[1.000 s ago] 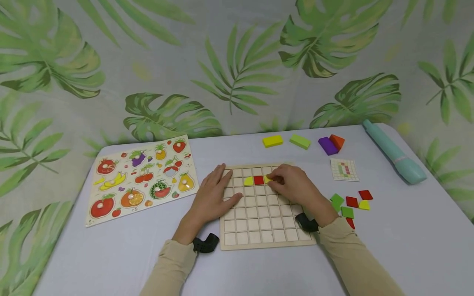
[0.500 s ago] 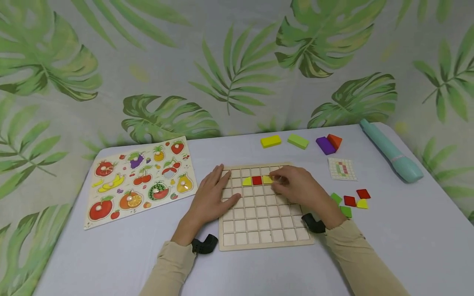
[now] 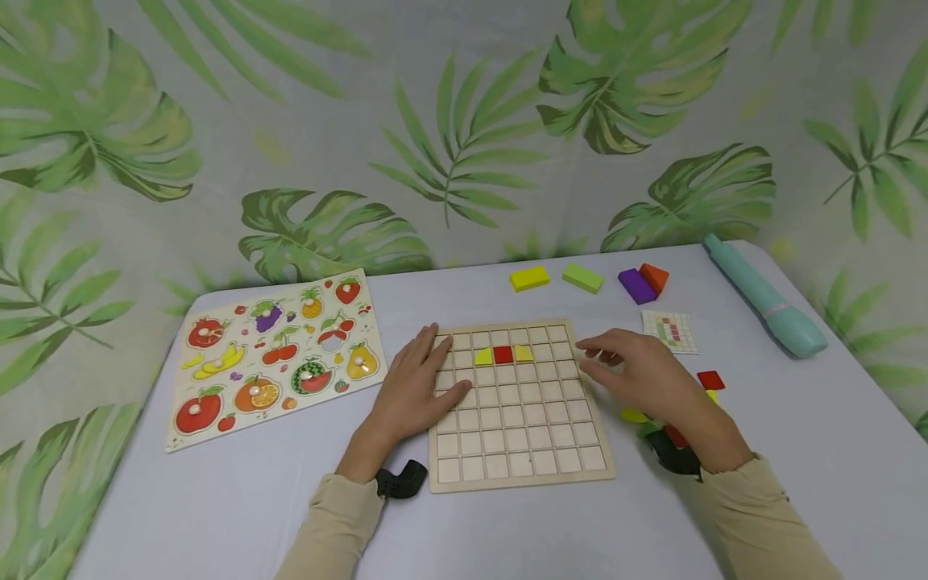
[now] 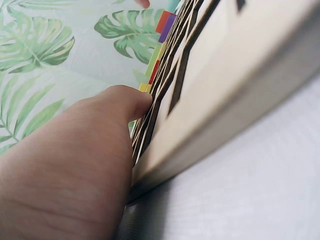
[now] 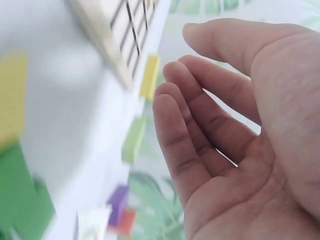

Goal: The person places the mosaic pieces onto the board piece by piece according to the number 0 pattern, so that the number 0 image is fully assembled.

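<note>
A square wooden grid board (image 3: 522, 419) lies in the middle of the table. In its second row sit a yellow tile (image 3: 483, 357), a red tile (image 3: 503, 354) and another yellow tile (image 3: 523, 353), side by side. My left hand (image 3: 409, 395) rests on the board's left edge, fingers extended; the left wrist view shows the thumb (image 4: 135, 102) against the board's edge. Just off the board's right side hovers my right hand (image 3: 641, 374). Nothing is between its loosely bent fingers in the right wrist view. Loose tiles, including a red one (image 3: 711, 379), lie partly hidden beneath the right forearm.
A fruit puzzle board (image 3: 279, 354) lies on the left. A small pattern card (image 3: 677, 338) is at the right. Along the back stand yellow (image 3: 530, 279), light green (image 3: 583, 278), purple (image 3: 636, 286) and orange blocks (image 3: 655, 278). A teal bottle-like object (image 3: 768, 302) lies far right.
My right hand has let go of the right yellow tile, which stays in its cell, and has moved right off the board. My left hand stays in place.
</note>
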